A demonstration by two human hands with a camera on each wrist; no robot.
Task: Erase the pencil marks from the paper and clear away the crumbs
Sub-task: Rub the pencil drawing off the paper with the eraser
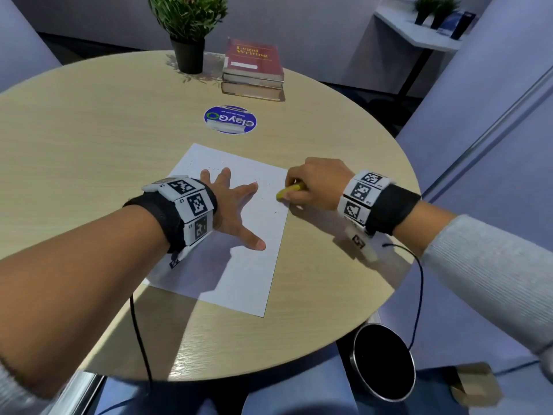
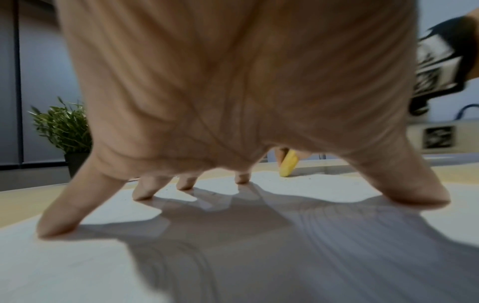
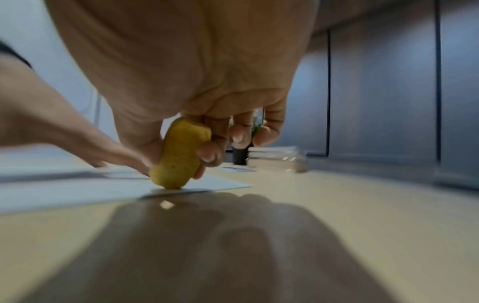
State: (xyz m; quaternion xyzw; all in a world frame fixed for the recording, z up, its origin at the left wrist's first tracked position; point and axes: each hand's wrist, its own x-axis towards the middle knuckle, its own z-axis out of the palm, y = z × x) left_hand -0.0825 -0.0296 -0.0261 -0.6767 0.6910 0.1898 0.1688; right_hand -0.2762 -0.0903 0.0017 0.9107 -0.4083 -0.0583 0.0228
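A white sheet of paper (image 1: pixel 239 265) lies on the round wooden table (image 1: pixel 89 145). My left hand (image 1: pixel 232 205) presses flat on the sheet, fingers spread straight, and its fingertips (image 2: pixel 59 225) touch the paper (image 2: pixel 259 266). My right hand (image 1: pixel 311 184) pinches a yellow eraser (image 1: pixel 288 191) whose lower end touches the paper's right edge. In the right wrist view the eraser (image 3: pixel 178 155) stands tilted on the sheet (image 3: pixel 77 194), held between thumb and fingers. Small dark crumbs (image 1: pixel 215 168) are scattered on the paper's far part and near the right edge.
A round blue sticker (image 1: pixel 230 119) sits beyond the paper. A potted plant (image 1: pixel 188 31) and a stack of books (image 1: pixel 254 70) stand at the table's far side. A round black bin (image 1: pixel 384 360) sits below the table's near right edge. Cables hang from both wrists.
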